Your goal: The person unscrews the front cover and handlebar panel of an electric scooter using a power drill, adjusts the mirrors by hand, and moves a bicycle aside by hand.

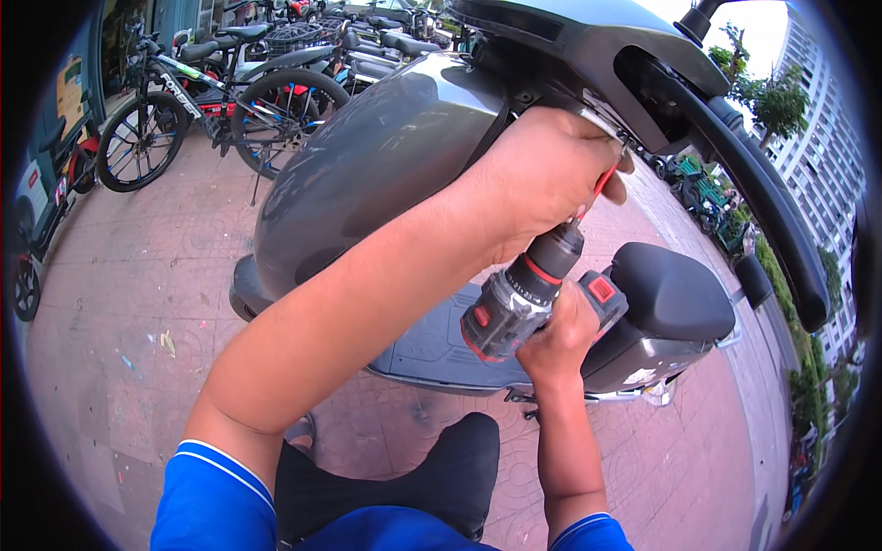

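While bicycles (193, 106) stand on pinkish paving (119, 285), the right hand (563, 332) clamps a drill (514, 308), the grip of the left hand (544, 156) unclear.

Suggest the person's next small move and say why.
Perhaps check the red bit is seated before running the drill: the right grip holds it aimed up at the scooter, the left grip is beside the bit, but seating is unclear.

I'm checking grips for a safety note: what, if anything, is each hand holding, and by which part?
The right hand holds the power drill by its handle. The left hand is by the red bit; its hold cannot be told.
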Action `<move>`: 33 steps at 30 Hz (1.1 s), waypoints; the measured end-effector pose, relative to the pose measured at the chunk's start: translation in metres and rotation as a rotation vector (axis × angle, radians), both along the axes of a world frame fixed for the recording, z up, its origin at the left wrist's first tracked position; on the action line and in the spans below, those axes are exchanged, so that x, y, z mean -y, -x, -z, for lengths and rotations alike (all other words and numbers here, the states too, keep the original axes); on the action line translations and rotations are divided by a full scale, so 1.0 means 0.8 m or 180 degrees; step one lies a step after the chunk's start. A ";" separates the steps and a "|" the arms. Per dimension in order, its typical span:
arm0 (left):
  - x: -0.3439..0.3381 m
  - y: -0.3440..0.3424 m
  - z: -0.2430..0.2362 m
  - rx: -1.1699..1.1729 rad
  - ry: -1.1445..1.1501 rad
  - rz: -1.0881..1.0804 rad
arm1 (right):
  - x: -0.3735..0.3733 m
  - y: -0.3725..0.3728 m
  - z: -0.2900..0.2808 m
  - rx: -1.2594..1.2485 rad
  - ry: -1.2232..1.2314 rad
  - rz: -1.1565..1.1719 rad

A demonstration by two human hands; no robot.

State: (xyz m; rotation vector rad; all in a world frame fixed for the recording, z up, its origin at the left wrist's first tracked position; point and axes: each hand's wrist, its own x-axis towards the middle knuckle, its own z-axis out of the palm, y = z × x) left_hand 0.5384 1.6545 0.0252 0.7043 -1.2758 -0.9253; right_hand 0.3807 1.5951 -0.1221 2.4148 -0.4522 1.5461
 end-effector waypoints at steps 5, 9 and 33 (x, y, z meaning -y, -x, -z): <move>0.014 -0.010 0.055 -0.0363 -0.0398 0.0327 | -0.009 0.032 0.036 -0.0425 -0.0403 -0.0023; 0.028 -0.006 0.122 -0.0859 -0.1025 0.0588 | -0.020 0.067 0.075 -0.0919 -0.1020 -0.0169; 0.163 -0.033 0.593 0.1988 -0.2561 -0.1940 | -0.136 0.196 0.264 -0.1850 -0.4013 0.0243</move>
